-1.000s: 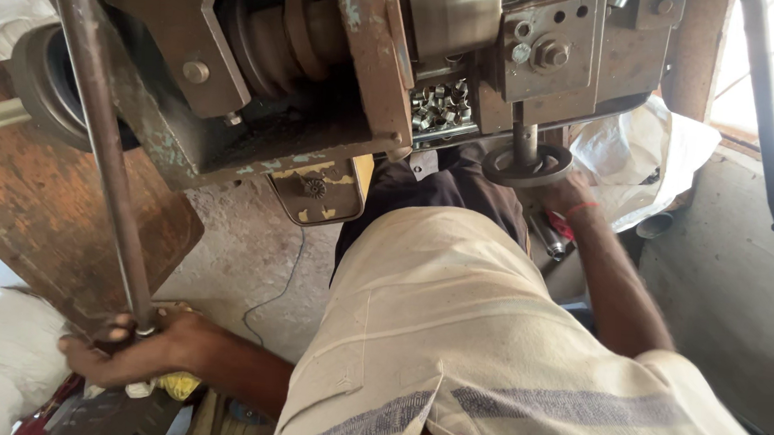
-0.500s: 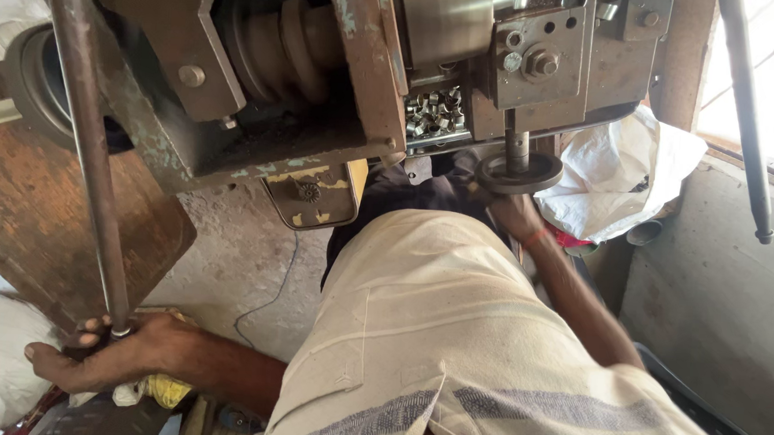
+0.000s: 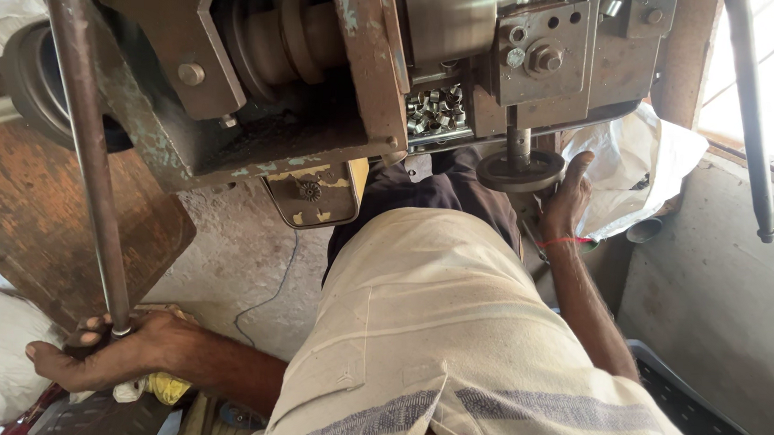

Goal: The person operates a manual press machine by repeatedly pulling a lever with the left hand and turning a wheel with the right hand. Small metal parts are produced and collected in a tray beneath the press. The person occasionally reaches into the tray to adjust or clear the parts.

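Steel lever rod (image 3: 85, 166) at 8 o'clock clamped by left hand (image 3: 106, 357); right hand (image 3: 569, 201) cups handwheel (image 3: 520, 170) at 2 o'clock — feed gently, evenly.

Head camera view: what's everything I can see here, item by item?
Machine: one, rusty brown-green, top.
Long metal lever: one, grey, left, running down to the left hand.
Handwheel: one, dark, under the machine, right.
Small metal pieces: a pile, silvery, in a machine tray.
White sacks: pale, right and lower left.
Wooden board: one, brown, left.
Left hand: grips the lever's lower end.
Right hand: touching the handwheel.
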